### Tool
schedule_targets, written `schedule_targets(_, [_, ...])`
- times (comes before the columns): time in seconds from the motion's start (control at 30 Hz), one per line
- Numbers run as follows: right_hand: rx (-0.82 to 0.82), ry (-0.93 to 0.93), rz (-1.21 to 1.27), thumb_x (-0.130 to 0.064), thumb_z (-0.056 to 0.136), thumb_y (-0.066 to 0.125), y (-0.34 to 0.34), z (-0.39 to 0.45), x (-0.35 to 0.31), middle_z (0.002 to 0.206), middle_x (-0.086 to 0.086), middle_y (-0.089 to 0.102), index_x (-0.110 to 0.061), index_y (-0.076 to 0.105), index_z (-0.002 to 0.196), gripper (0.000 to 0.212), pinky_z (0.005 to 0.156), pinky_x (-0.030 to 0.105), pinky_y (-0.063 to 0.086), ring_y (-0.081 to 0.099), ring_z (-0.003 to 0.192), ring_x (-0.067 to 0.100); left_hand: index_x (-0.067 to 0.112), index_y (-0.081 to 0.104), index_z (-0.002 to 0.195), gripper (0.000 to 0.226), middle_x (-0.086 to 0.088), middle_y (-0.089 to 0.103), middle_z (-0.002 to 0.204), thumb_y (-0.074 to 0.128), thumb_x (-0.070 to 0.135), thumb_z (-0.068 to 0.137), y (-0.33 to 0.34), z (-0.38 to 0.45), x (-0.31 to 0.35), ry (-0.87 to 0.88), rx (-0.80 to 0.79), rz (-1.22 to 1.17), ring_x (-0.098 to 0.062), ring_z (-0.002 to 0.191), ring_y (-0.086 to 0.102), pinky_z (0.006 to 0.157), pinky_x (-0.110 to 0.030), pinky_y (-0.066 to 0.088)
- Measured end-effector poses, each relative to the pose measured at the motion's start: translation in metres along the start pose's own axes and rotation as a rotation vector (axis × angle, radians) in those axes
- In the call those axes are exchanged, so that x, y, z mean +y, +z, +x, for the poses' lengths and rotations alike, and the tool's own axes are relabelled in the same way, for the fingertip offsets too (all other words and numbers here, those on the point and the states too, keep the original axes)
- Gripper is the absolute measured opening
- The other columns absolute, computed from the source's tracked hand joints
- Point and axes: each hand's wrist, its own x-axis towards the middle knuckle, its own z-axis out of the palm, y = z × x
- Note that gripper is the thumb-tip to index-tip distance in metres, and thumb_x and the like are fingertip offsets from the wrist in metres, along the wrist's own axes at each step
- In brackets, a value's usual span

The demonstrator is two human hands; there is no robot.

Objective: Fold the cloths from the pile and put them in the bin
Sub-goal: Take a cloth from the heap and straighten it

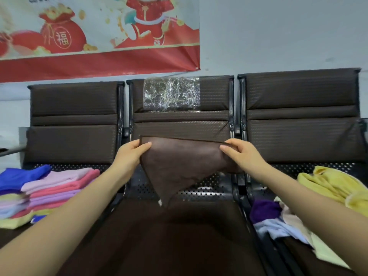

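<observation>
Cloths are the job, and you hold one brown cloth [179, 164] up in the air over the middle seat [179, 236]. Your left hand [131, 154] pinches its top left corner. Your right hand [239, 154] pinches the top right corner. The cloth hangs down to a point with a small white tag. You are at the start of a fold. Next, bring the corners together so the edges match. Folded cloths [49, 188] sit stacked on your left. The loose pile [318, 206] lies on your right. I see no bin. The red banner [95, 36] shows the sign 福; the other writing looks too cut off to read.
</observation>
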Motion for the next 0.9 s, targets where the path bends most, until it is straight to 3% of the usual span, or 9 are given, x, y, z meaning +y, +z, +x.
schedule_targets(0.1, [-0.232,0.065,-0.031,-0.02,0.093,0.06,0.013,-0.033,0.009,0.066,-0.009,0.056,-0.02,0.062,0.071,0.022,0.064,0.021,0.039,0.048,0.062,-0.003,0.008,0.068,0.101,0.014,-0.004,0.071,0.091,0.058,0.014,0.093,-0.018,-0.027,-0.022,-0.11,-0.061,0.097,-0.016,0.086,0.066,0.075,-0.025,0.053])
schedule_targets(0.2, [-0.435,0.156,-0.052,-0.027,0.095,0.058,0.029,-0.071,0.02,0.082,0.005,0.066,-0.01,0.067,0.087,0.021,0.074,0.031,0.045,0.054,0.075,0.003,0.005,0.066,0.096,0.014,-0.009,0.07,0.089,0.054,0.013,0.095,-0.033,-0.061,-0.052,-0.153,-0.112,0.232,-0.022,0.088,0.065,0.076,-0.028,0.049])
schedule_targets(0.3, [-0.717,0.272,-0.072,-0.03,0.097,0.054,0.041,-0.109,0.025,0.085,-0.004,0.065,-0.017,0.067,0.087,0.021,0.075,0.025,0.044,0.056,0.079,0.001,0.015,0.065,0.09,0.014,0.0,0.068,0.086,0.053,0.014,0.096,-0.052,-0.099,-0.082,-0.197,-0.256,0.483,-0.013,0.086,0.059,0.08,-0.026,0.044])
schedule_targets(0.43, [-0.954,0.514,0.14,-0.028,0.096,0.056,0.05,-0.136,0.027,0.085,-0.003,0.065,-0.016,0.068,0.085,0.02,0.077,0.027,0.046,0.059,0.08,0.008,0.01,0.066,0.096,0.017,-0.006,0.071,0.09,0.052,0.019,0.097,-0.06,-0.12,-0.097,-0.438,-0.517,0.482,-0.017,0.088,0.065,0.086,-0.033,0.048])
schedule_targets(0.53, [-0.993,0.538,0.148,-0.028,0.094,0.059,0.051,-0.13,0.025,0.082,-0.007,0.066,-0.022,0.068,0.081,0.017,0.075,0.023,0.047,0.061,0.076,0.005,0.008,0.066,0.098,0.019,-0.005,0.07,0.089,0.052,0.021,0.097,-0.054,-0.112,-0.096,-0.447,-0.529,0.533,-0.013,0.081,0.066,0.072,-0.024,0.051])
schedule_targets(0.63, [-0.929,0.501,0.049,-0.031,0.093,0.061,0.052,-0.116,0.03,0.076,-0.011,0.063,-0.025,0.066,0.077,0.018,0.069,0.019,0.046,0.058,0.07,0.001,0.017,0.066,0.086,0.019,0.0,0.064,0.079,0.051,0.022,0.096,-0.054,-0.096,-0.094,-0.481,-0.526,0.606,-0.009,0.066,0.061,0.054,-0.018,0.046])
schedule_targets(0.8, [-0.794,0.375,-0.163,-0.032,0.094,0.058,0.077,-0.105,0.058,0.078,-0.011,0.059,-0.024,0.063,0.081,0.016,0.067,0.015,0.041,0.053,0.072,0.0,0.017,0.056,0.08,0.019,0.001,0.053,0.083,0.044,0.022,0.094,-0.064,-0.085,-0.115,-0.54,-0.742,0.852,-0.01,0.079,0.055,0.071,-0.026,0.052])
schedule_targets(0.9, [-0.805,0.324,-0.322,-0.037,0.095,0.055,0.095,-0.105,0.077,0.083,-0.009,0.058,-0.025,0.06,0.083,0.017,0.07,0.02,0.041,0.055,0.081,0.007,0.017,0.051,0.077,0.02,0.003,0.048,0.081,0.042,0.021,0.094,-0.064,-0.086,-0.127,-0.462,-0.76,0.957,-0.011,0.08,0.05,0.072,-0.026,0.052])
